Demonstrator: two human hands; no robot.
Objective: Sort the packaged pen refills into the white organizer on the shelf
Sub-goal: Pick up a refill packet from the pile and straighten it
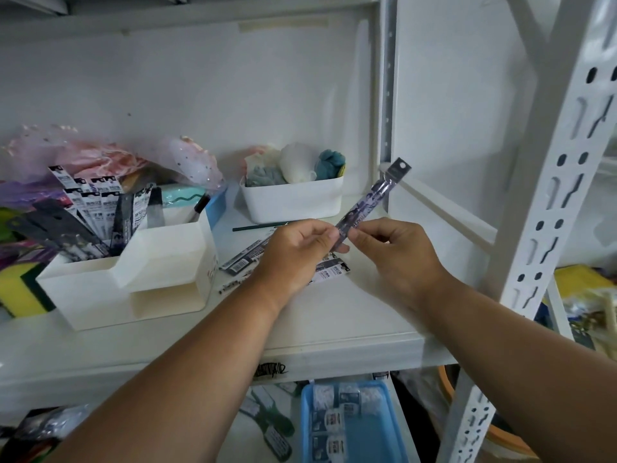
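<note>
A long narrow packaged pen refill [374,195] slants up to the right above the shelf. My left hand [297,252] pinches its lower end between thumb and fingers, and my right hand [397,252] pinches it just beside. Several more refill packs [243,259] lie flat on the shelf under my hands. The white organizer [133,275] stands at the left, with several refill packs [96,208] upright in its back compartment.
A white bin [293,202] of soft items stands at the back. A green pencil [260,226] lies in front of it. Pink bags [100,158] sit behind the organizer, a sponge [20,289] at its left. A slotted shelf upright [547,208] rises at right; a blue tray [354,426] lies below.
</note>
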